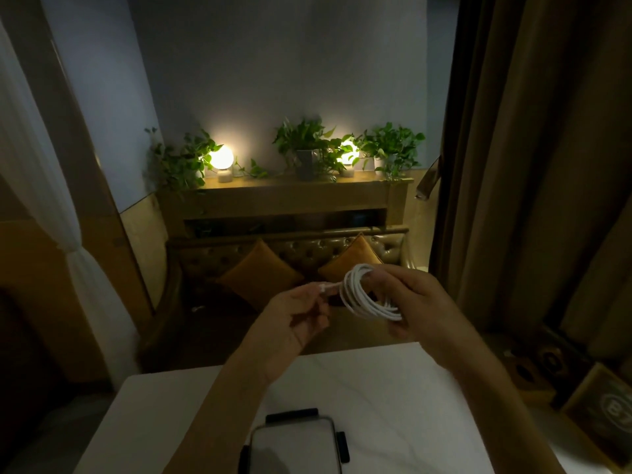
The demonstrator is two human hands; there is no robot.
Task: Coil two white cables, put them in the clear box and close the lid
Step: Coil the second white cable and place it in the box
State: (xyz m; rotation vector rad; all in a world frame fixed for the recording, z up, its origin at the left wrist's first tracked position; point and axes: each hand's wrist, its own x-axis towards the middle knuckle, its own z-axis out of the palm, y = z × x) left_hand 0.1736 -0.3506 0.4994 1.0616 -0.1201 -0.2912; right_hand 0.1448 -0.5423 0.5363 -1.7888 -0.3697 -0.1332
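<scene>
A white cable (367, 297) is wound into several loops and held in the air above the far edge of the white table (393, 388). My right hand (415, 302) grips the coil, with fingers through the loops. My left hand (297, 316) pinches the cable's free end with its white plug, just left of the coil. The clear box (294, 443) with black clips stands on the table near the bottom edge of the view, below my left forearm. I cannot tell whether its lid is on. A second cable is not in view.
Beyond the table stands a tufted leather sofa (290, 254) with two orange cushions. A wooden shelf (284, 189) behind it carries potted plants and two lit lamps. Brown curtains (533, 165) hang at the right, a white curtain (41, 186) at the left. A framed sign (605, 412) leans at lower right.
</scene>
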